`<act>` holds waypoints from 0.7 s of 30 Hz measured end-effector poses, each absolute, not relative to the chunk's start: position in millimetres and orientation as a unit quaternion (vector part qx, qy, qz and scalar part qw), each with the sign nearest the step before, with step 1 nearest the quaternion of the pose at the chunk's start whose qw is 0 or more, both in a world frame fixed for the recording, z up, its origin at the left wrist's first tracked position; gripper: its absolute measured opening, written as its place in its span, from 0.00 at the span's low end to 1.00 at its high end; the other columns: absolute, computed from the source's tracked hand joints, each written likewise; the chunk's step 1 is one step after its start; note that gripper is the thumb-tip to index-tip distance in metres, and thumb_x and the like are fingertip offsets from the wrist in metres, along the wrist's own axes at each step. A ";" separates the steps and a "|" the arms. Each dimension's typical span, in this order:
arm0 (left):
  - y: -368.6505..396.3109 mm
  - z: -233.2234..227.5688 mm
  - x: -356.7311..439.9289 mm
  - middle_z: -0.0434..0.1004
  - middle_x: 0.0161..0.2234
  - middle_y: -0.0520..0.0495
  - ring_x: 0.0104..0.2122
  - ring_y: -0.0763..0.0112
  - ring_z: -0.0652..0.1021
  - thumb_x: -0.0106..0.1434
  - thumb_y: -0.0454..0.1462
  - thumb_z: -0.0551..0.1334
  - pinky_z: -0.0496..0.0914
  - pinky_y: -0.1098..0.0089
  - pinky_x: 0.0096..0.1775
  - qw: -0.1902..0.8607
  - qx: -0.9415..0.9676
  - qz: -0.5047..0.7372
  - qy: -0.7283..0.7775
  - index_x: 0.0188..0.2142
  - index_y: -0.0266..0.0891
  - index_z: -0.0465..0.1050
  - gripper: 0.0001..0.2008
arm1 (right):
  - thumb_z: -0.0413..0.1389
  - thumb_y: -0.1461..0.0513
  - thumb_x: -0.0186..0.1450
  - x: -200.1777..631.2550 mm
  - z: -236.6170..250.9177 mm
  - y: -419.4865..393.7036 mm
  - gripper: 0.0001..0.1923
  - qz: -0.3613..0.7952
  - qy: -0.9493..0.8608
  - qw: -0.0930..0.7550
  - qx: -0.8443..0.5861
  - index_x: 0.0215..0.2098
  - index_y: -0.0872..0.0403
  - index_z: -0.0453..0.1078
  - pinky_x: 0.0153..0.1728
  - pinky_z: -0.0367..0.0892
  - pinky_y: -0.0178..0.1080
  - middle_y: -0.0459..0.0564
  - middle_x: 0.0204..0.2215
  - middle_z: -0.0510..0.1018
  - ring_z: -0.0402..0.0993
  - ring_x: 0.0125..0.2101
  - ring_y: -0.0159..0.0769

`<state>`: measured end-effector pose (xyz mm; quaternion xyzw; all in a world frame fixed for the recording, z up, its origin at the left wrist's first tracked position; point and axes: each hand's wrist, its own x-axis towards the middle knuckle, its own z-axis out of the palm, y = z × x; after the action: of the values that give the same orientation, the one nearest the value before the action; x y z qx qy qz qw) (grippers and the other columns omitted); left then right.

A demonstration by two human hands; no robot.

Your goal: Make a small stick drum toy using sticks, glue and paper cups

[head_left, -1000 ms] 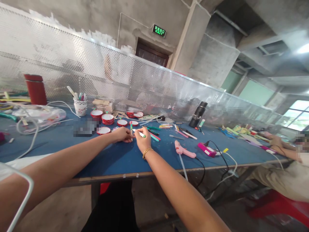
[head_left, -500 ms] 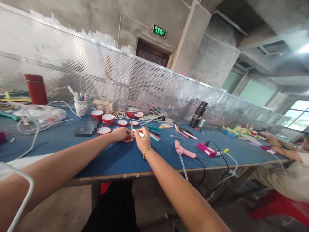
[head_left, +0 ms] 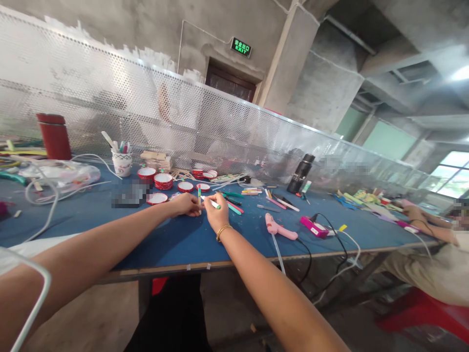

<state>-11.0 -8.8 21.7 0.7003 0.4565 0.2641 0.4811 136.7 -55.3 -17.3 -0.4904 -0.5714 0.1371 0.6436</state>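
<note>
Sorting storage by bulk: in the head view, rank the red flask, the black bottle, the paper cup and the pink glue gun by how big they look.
1. red flask, largest.
2. black bottle and pink glue gun: similar extent; the gun lies nearer the camera, so unranked.
3. paper cup, smallest.

Very little differs across the three moments. The right hand [head_left: 216, 211], which pinches a white marker with a green cap [head_left: 212, 203], has edged slightly left and down, so its knuckles now sit a touch closer to the left hand [head_left: 186, 204], and the marker's tip lies nearer the upright green stick [head_left: 199, 194] that the left hand steadies on the blue table [head_left: 176, 242]. At the far right end of the table, the co-worker's hand [head_left: 414, 213] has drawn back a little toward that person's body after reaching further out half a second ago. The whole view has drifted very slightly.
</note>
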 end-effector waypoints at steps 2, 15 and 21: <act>-8.0 21.0 -11.4 0.81 0.23 0.51 0.26 0.73 0.80 0.42 0.41 0.80 0.75 0.75 0.33 0.483 0.701 0.262 0.454 0.22 0.39 0.77 0.15 | 0.56 0.54 0.63 136.1 -16.7 -56.0 0.08 0.139 -0.582 0.639 -0.483 0.31 0.49 0.68 0.39 0.70 0.38 0.46 0.30 0.80 0.77 0.35 0.39; -9.2 22.8 -11.6 0.81 0.24 0.51 0.27 0.70 0.81 0.43 0.42 0.79 0.75 0.75 0.33 0.471 0.709 0.257 0.458 0.22 0.39 0.77 0.15 | 0.57 0.53 0.63 136.2 -16.4 -56.2 0.08 0.139 -0.576 0.642 -0.487 0.31 0.49 0.69 0.39 0.70 0.38 0.46 0.30 0.80 0.76 0.34 0.39; -10.7 23.2 -11.2 0.81 0.23 0.51 0.26 0.72 0.80 0.43 0.42 0.79 0.75 0.75 0.33 0.476 0.704 0.264 0.456 0.22 0.39 0.76 0.16 | 0.57 0.53 0.63 137.1 -16.9 -54.7 0.09 0.129 -0.581 0.637 -0.490 0.30 0.49 0.67 0.38 0.70 0.39 0.46 0.29 0.80 0.76 0.33 0.40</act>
<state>-11.2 -10.7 23.2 0.7042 0.4562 0.2641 0.4758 137.1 -54.7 -16.9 -0.4895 -0.5812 0.1295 0.6370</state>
